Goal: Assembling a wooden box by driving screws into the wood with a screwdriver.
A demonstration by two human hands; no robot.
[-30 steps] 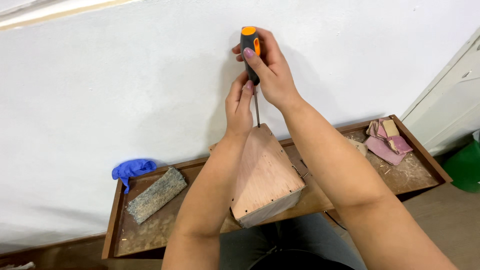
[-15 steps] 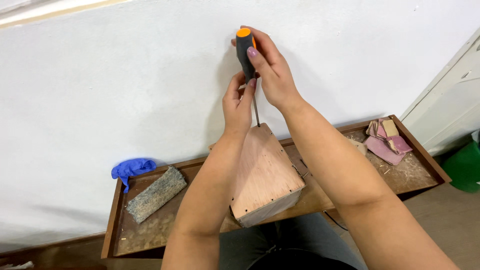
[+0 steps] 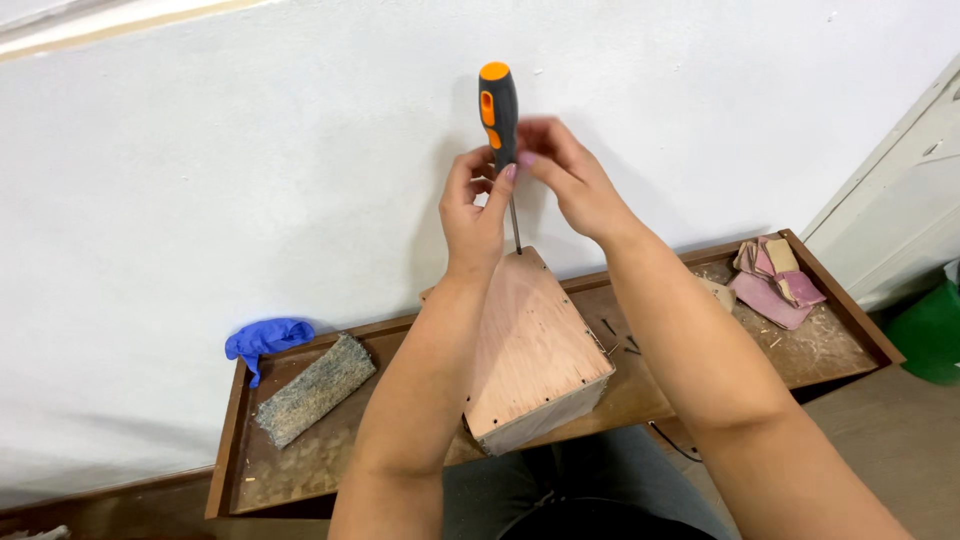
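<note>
Screwdriver (image 3: pixel 499 105) with a black-and-orange handle stands upright over the far top edge of the plywood box (image 3: pixel 535 350), its thin steel shaft running down to touch that edge. The box sits tilted on the low wooden bench (image 3: pixel 800 360), leaning toward the person.

Handling, as a judgement: the screwdriver looks light and stiff, with a grippy moulded handle that is the natural place to hold it; the slim shaft is best steadied low, near the tip. The box looks rigid and fairly light (thin ply, so likely to shift if pushed sideways).

Both forearms rise from below the box and meet above it. The left hand (image 3: pixel 474 215) is curled, fingertips pinching the shaft and the lower end of the handle. The right hand (image 3: pixel 570 185) comes in from the right of the box, fingers closed around the lower handle.

Left of the box lie a grey fibrous block (image 3: pixel 315 388) and a crumpled blue glove (image 3: pixel 265 338); right of it, loose dark screws (image 3: pixel 620 340) and a pile of pinkish sandpaper scraps (image 3: pixel 775 285).
</note>
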